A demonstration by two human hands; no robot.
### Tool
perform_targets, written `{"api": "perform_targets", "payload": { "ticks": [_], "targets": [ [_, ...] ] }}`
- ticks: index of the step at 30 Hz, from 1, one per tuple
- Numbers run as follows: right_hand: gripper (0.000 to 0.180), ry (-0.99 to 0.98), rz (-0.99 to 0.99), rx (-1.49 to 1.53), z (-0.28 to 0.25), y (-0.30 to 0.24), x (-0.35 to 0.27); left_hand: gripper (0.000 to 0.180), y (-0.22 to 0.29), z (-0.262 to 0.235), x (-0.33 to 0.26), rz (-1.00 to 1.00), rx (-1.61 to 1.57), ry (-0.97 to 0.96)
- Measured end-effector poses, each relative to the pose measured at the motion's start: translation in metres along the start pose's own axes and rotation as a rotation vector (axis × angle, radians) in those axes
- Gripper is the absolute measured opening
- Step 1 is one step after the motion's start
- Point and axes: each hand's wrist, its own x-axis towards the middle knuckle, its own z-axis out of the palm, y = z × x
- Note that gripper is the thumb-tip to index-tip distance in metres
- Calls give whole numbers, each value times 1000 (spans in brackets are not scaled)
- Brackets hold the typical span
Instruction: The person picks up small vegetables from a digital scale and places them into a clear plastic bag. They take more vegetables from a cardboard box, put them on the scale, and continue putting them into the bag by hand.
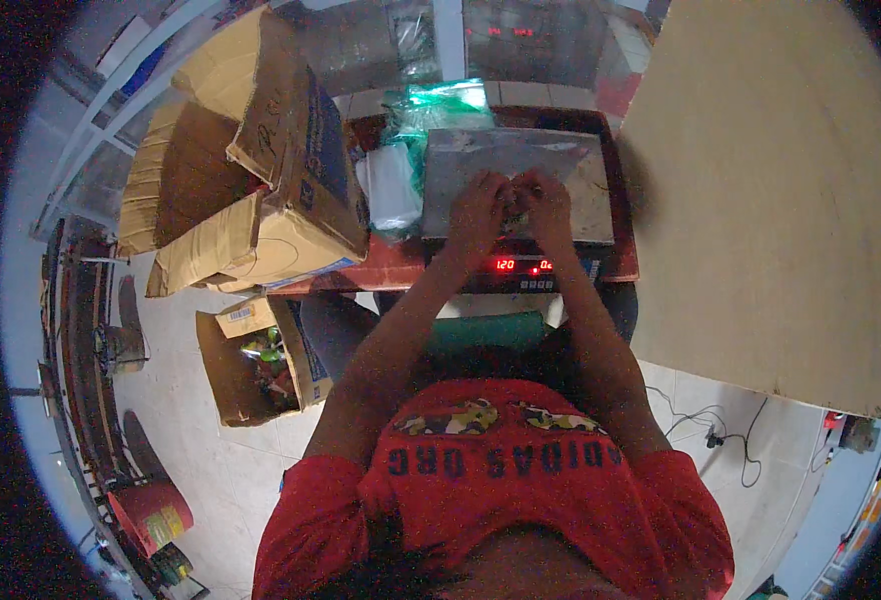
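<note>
Closest to me is the red shirt (501, 470), filling the bottom of my view, with both forearms running up from it toward the weighing scale (521, 265). My left hand (478, 213) and right hand (546, 207) meet over the front edge of the scale's steel platform (506, 160), fingers curled in and pinched together on a small item (516, 208) between them. It is too small and too covered by the fingers for me to tell what it is. The scale's red display glows just below my wrists.

The scale sits on a reddish table (401, 265). At the platform's left edge lies a white plastic bag (393, 185), and toward the table's far edge a green plastic bag (441, 100). A large open cardboard box (261, 160) takes up the table's left end, flaps splayed. On the floor below that end stands a smaller open carton (256, 370) with colourful packets inside. A broad plywood board (771, 200) covers the right side.
</note>
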Motion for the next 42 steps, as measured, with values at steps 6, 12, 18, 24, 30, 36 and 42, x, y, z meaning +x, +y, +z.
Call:
{"api": "perform_targets", "payload": {
  "ticks": [6,12,18,24,30,36,42],
  "targets": [
    [13,-107,-76,-270,-14,-1,1,19,3,-10,8,48,35,-109],
    [13,-161,-19,-148,-16,-22,-7,24,9,-16,6,120,11,-56],
    [13,12,-211,-283,-12,-17,-16,35,4,6,-6,175,113,-55],
    [13,80,-264,-281,-23,-67,-34,33,32,-20,-9,161,143,-21],
    [12,158,-184,-120,-35,-112,-54,23,50,-43,-10,257,33,124],
    [12,150,-27,83,-42,-119,-60,16,56,-35,-8,91,-61,87],
    [13,161,-47,166,-39,-65,-55,17,57,-43,-20,219,-5,107]
  ]
}}
